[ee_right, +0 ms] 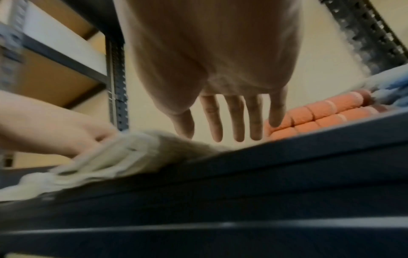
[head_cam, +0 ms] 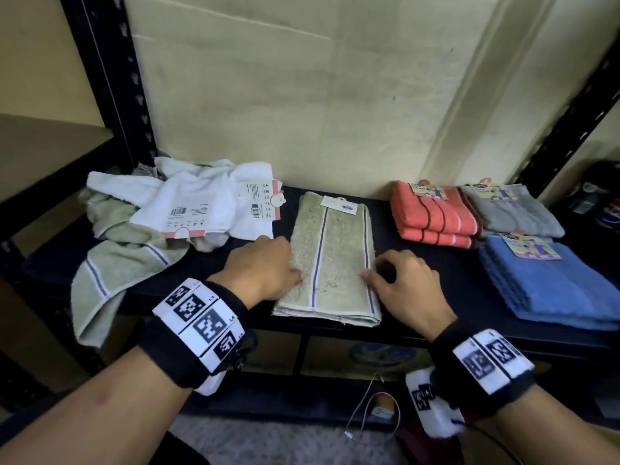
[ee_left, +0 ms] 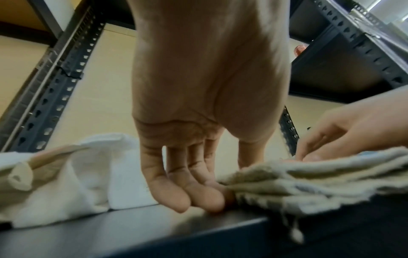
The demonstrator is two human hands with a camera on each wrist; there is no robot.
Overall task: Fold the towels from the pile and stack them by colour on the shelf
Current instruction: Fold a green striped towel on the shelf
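head view: folded green towel lies flat on the dark shelf, centre, near the front edge, a paper tag at its far end; left hand rests on its left edge, thumb on top; right hand sits at its right edge, fingers loosely bent, thumb touching the striped border; unfolded pile of white and green towels lies to the left, one green towel hanging over the shelf front; folded orange towels, grey towels and blue towels stand stacked to the right.
left wrist view: left fingers extend down, tips against the towel's layered edge, thumb on top; not curled round it.
right wrist view: blurred; right fingers hang straight and spread, holding nothing.
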